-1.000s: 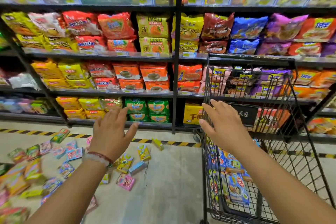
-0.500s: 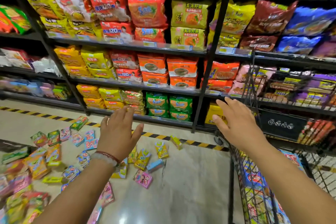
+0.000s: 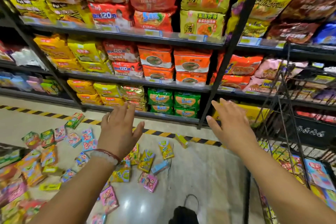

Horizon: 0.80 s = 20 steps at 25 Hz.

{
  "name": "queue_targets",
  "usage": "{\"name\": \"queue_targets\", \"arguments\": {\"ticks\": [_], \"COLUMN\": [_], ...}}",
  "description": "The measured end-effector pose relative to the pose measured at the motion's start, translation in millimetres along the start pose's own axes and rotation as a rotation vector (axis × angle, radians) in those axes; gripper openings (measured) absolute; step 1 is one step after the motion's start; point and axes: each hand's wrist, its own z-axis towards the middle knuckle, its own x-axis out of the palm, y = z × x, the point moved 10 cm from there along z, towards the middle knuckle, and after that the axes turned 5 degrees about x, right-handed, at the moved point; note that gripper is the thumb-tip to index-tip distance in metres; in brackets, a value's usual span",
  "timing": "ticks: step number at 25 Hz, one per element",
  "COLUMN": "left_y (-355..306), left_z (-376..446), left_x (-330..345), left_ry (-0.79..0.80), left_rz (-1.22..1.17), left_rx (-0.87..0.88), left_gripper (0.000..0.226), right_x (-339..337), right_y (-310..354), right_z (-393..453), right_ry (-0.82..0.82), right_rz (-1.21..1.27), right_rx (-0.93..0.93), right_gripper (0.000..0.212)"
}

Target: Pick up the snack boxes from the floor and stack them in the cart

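Hands both raised palm-down, empty. Left hand (image 3: 119,132), with a red-and-white bead bracelet (image 3: 106,156) at its wrist, has fingers spread straight above the floor scatter. Right hand (image 3: 231,127) likewise flat, fingers extended, beside the black wire shopping cart (image 3: 291,114). Small colourful cardboard snack boxes (image 3: 145,162) lie strewn over the pale glossy floor (image 3: 200,178), mostly left and below the left hand; more sit inside the cart. Black metal shelving (image 3: 127,32) stocked with noodle packets stands behind.
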Motion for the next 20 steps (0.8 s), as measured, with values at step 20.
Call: {"name": "queue_targets", "arguments": {"ticks": [20], "left_y": [78.3], "left_z": [137.4], "left_x": [539.7], "left_ry": [0.175], "left_rz": [-0.111], "left_rx": [0.020], "left_gripper": [0.064], "right_x": [521.3], "right_y": [-92.2], "right_z": [221.9], "right_ry": [0.211], "right_rz": [-0.021], "right_rx": [-0.065], "right_gripper": [0.072]}}
